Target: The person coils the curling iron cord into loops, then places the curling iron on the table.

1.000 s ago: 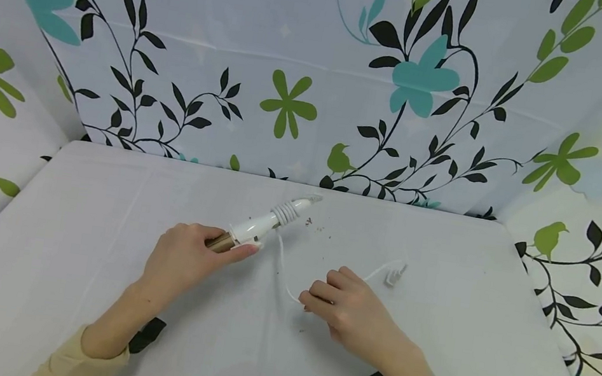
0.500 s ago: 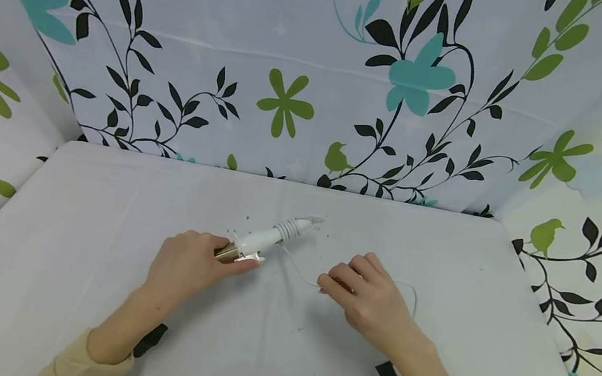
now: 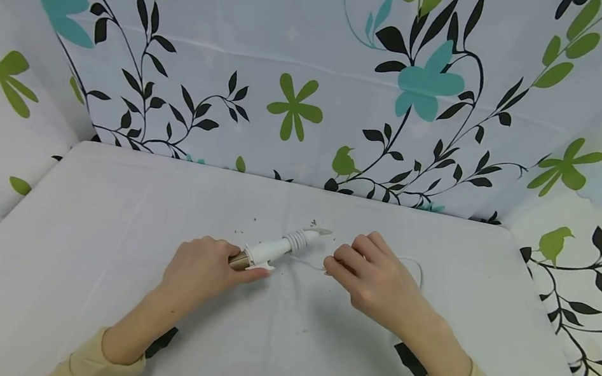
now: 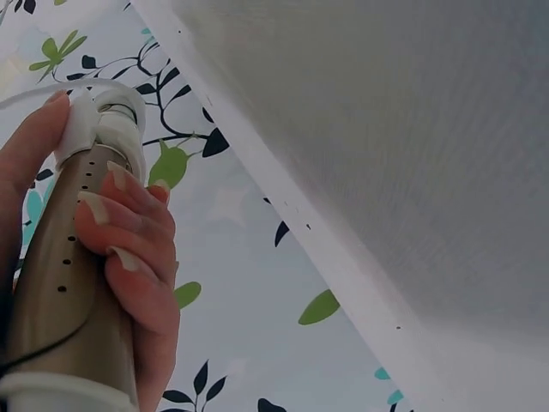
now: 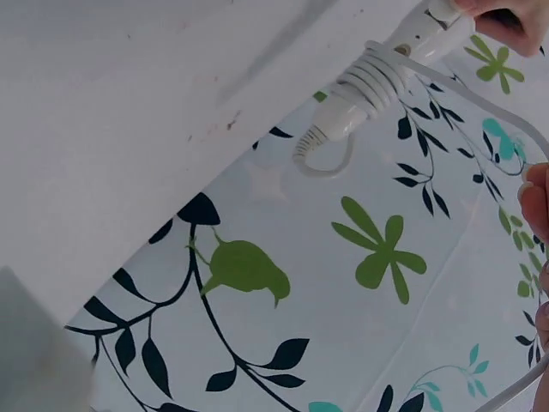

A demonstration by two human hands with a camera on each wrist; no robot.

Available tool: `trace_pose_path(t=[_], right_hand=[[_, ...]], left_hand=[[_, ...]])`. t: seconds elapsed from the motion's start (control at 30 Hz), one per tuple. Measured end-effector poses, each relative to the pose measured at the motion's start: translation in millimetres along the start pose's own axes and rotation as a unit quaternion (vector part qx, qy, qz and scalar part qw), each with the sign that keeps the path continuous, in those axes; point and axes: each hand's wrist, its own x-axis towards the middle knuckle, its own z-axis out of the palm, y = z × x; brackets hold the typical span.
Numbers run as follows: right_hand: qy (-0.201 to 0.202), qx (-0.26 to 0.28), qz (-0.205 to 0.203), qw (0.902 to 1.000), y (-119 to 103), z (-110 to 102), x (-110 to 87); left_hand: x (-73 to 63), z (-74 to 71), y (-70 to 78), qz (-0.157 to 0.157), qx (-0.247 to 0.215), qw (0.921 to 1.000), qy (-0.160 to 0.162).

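A curling iron (image 3: pixel 271 251) with a white handle and a gold barrel tilts up to the right over the table. My left hand (image 3: pixel 203 269) grips it by the barrel, thumb along the lower side. In the left wrist view the gold barrel (image 4: pixel 64 283) has rows of small holes, with fingers curled round it. Several turns of the white cord (image 5: pixel 373 81) are wrapped round the handle near its tail. My right hand (image 3: pixel 377 279) pinches the cord's loose stretch, just right of the handle's end. Beyond that hand the cord loops away; the plug is hidden.
The white-covered table (image 3: pixel 117 220) meets a leaf-patterned cloth (image 3: pixel 240 44) at the back and sides. Small dark specks lie scattered near the handle's end. Black patches (image 3: pixel 411 361) show by both forearms.
The right hand has moved up and rightward with the cord, and the visible plug went out of sight. The left hand and curling iron shifted slightly right, the handle's end lower in view.
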Motion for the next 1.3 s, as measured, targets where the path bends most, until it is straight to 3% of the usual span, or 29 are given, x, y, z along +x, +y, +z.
trace_pose_path(t=[0.13,0.37,0.67,0.83,0.93,1.13,1.3], right_hand=[[-0.032,-0.003,-0.023,0.9992,9,-3,10.7],[-0.052,-0.002,-0.061,0.9968,22,-2,29.0],[-0.062,0.015,-0.068,0.9957,28,-2,41.6],[-0.061,0.012,-0.077,0.9951,31,0,49.5],[-0.064,0.01,-0.074,0.9952,35,2,51.6],[-0.064,0.026,-0.053,0.9962,43,11,50.4],[-0.076,0.062,-0.031,0.9947,50,17,45.6]], left_hand=[[0.6,-0.6,0.7,0.002,-0.002,1.0,-0.001],[1.9,-1.4,1.2,-0.003,-0.005,0.9998,-0.018],[1.2,1.6,1.8,0.016,-0.026,0.9979,-0.057],[-0.7,4.1,-1.3,0.083,-0.013,0.9961,-0.029],[-1.3,4.9,-2.6,0.138,0.02,0.9902,-0.01],[-2.1,6.6,-4.4,0.236,0.055,0.9697,0.033],[-1.5,9.6,-6.0,0.298,0.073,0.9489,0.073]])
